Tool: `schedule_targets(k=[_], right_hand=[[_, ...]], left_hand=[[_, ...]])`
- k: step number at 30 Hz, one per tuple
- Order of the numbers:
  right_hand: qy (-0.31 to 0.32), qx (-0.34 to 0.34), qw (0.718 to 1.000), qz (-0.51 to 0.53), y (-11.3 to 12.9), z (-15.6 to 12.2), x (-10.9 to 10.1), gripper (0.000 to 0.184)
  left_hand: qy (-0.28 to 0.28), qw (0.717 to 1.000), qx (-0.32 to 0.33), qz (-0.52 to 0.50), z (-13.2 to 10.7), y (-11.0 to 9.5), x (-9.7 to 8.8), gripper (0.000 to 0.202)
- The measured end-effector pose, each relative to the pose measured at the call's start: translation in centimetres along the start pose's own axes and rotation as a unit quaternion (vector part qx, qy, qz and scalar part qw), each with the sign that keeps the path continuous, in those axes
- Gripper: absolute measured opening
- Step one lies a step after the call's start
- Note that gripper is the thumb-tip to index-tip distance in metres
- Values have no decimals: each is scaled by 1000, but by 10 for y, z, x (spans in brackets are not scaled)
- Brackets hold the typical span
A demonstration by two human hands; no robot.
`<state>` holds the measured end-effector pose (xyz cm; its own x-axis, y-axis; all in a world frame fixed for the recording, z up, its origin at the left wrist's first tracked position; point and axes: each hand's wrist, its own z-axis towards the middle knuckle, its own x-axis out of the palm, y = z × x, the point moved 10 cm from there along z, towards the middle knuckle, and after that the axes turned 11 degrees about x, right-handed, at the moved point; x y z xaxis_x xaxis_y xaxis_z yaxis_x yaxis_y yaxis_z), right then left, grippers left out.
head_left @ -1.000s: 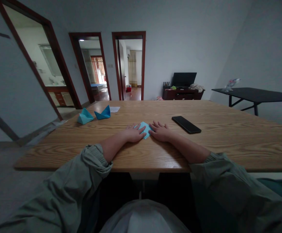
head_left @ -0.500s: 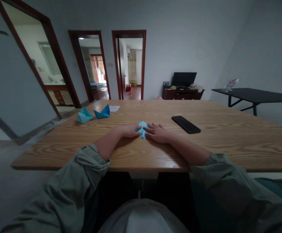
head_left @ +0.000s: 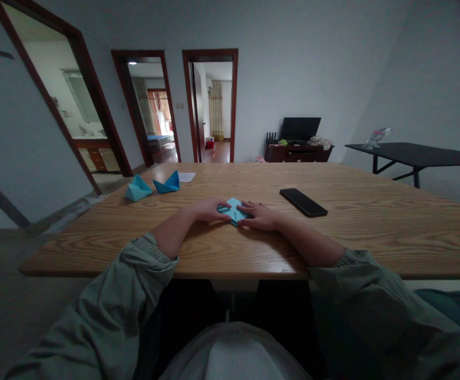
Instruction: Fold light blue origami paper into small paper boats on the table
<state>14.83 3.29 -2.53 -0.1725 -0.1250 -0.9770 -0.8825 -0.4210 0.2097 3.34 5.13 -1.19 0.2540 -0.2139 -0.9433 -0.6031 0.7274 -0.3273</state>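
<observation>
A small light-blue folded paper (head_left: 236, 212), roughly diamond-shaped, lies on the table between my hands. My left hand (head_left: 207, 210) is at its left corner, fingers bent over the edge and thumb at the near side, closed on it. From the right, my right hand (head_left: 262, 216) reaches over the paper with its fingers stretched and apart, the tips touching the right side. Parts of both side corners are hidden under the fingers. At the table's far left stand two folded paper boats, a light-blue boat (head_left: 138, 188) and a darker blue boat (head_left: 168, 182).
The wooden table (head_left: 127, 248) spans the view. On it, a black phone (head_left: 303, 202) lies right of my hands, and a white slip of paper (head_left: 187, 177) lies behind the boats. A black table (head_left: 415, 154) stands at the right; a television (head_left: 300, 129) stands by the wall.
My left hand has shifted slightly left and my right hand slightly right. More of the folded paper shows between them, and it looks wider with its side corners spread.
</observation>
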Motion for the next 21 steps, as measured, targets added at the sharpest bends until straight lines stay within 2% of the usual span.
schedule_targets(k=[5, 10, 17, 21], right_hand=[[-5, -4, 1000, 17, -5, 1, -3, 76], [-48, 0, 997, 57, -4, 0, -14, 52], [-67, 1, 996, 54, -16, 4, -15, 47], [-60, -5, 996, 61, -18, 5, -15, 45]], left_hand=[[-15, 1000, 10, -6, 0, -5, -6, 52], [-36, 999, 34, -10, 1, -14, -11, 44], [-28, 999, -9, 25, -2, -1, -12, 36], [-29, 998, -12, 54, -2, 3, -12, 36]])
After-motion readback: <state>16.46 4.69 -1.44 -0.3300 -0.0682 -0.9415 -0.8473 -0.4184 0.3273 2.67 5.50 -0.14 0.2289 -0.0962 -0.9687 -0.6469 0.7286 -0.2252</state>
